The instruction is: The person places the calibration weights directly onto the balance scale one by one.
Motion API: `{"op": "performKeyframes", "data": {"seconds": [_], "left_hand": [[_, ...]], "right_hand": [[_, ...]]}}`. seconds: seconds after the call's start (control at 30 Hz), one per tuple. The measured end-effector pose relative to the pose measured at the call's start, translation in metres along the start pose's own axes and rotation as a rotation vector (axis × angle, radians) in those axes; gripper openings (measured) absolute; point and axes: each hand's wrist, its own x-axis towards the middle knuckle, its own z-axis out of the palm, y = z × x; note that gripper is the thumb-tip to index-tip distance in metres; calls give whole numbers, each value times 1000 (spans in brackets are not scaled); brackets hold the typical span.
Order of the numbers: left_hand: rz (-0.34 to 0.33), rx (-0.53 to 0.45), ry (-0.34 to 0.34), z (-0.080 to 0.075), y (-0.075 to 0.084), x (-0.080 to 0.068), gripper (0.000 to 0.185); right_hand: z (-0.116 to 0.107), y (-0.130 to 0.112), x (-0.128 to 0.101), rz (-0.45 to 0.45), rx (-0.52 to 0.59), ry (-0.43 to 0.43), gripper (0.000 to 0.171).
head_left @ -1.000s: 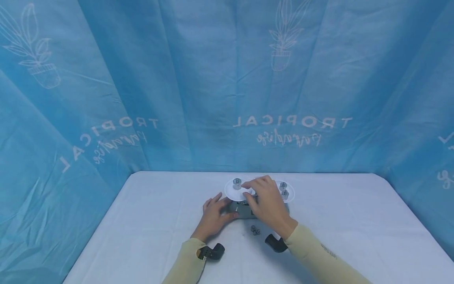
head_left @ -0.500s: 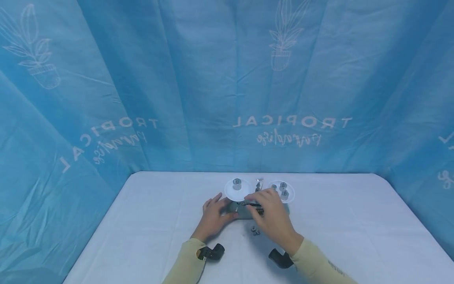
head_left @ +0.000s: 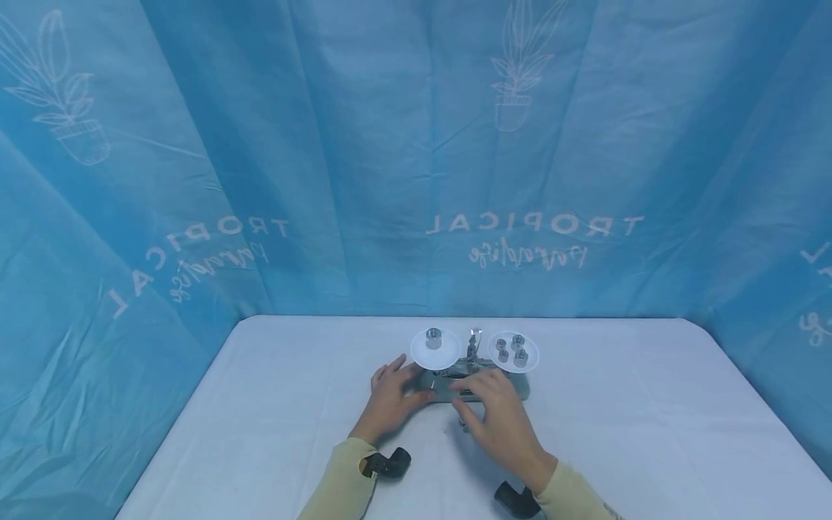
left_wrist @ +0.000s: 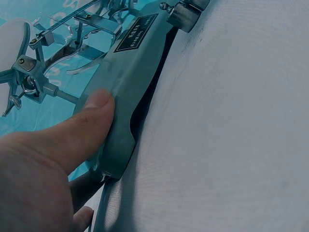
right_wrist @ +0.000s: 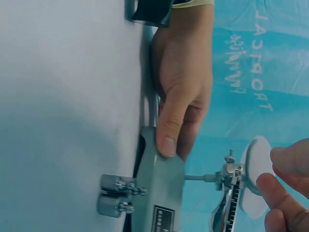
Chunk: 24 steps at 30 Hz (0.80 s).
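A grey-green balance scale (head_left: 445, 389) stands on the table with a white pan at each side. One large metal weight (head_left: 433, 339) is on the left pan (head_left: 424, 358); several smaller metal weights (head_left: 521, 357) sit on the right pan (head_left: 533, 354). My left hand (head_left: 388, 401) grips the left end of the base, its thumb (left_wrist: 99, 99) along the front face and the fingers behind. My right hand (head_left: 499, 415) hovers before the base, thumb and forefinger apart with nothing between them. At the right wrist view's edge show its fingertips (right_wrist: 292, 157).
Metal knobbed weights (right_wrist: 111, 205) stand on the white tabletop (head_left: 292, 375) just in front of the base, partly hidden by the right hand in the head view. A blue printed curtain (head_left: 390, 144) hangs behind the table. Black cameras (head_left: 394, 462) are strapped on both wrists.
My right hand has come down and toward me from over the beam near the left pan to before the base, uncovering the right pan's weights. The left hand has stayed put.
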Motion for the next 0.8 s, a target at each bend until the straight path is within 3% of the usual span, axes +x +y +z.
{"op": "performKeyframes", "data": {"seconds": [0.53,0.8], "left_hand": [[-46,5,-16,-1,5,0,60],[-29,0,-14,-2,5,1,59]], "right_hand": [[11,5,-16,173,62,-97,24],[16,11,-19,256,79,-133,24]]}}
